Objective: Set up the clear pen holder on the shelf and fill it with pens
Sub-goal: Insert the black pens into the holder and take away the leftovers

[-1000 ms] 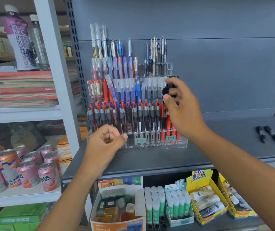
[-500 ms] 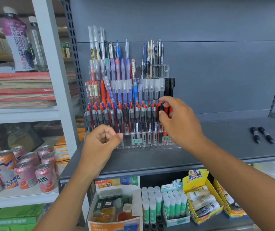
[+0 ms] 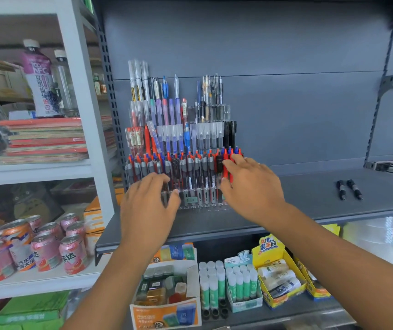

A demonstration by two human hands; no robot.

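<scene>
A grey metal shelf (image 3: 297, 198) in a stationery corner carries the clear pen holder (image 3: 200, 201), a stepped acrylic rack set at the shelf's left end, close against the back panel. Each tier lifts its row above the one in front, so every barrel can be seen. A person's two bare hands meet it from the front. The left hand (image 3: 147, 201), fingers spread wide and loosely bent, touches the lower front wall at the left and holds nothing, apparently to steady or square the rack. The right hand (image 3: 250, 186) is likewise spread and grips nothing that can be made out. Its fingers lie across the red and blue tops at the right end of the front row while the thumb sits lower against the rack's face, a pose that suggests pressing pens level in their slots. The front-row pens (image 3: 190, 167) stand upright and tightly packed, clips facing out. Taller pens (image 3: 138, 79) fill the back tiers, though a few clear slots at the upper right appear empty. Two black pens (image 3: 355, 189) lie side by side on the bare shelf well to the right, apart from the rack, probably stock waiting for those gaps. On this showing the job looks nearly done, with tidying and the last pens left.
</scene>
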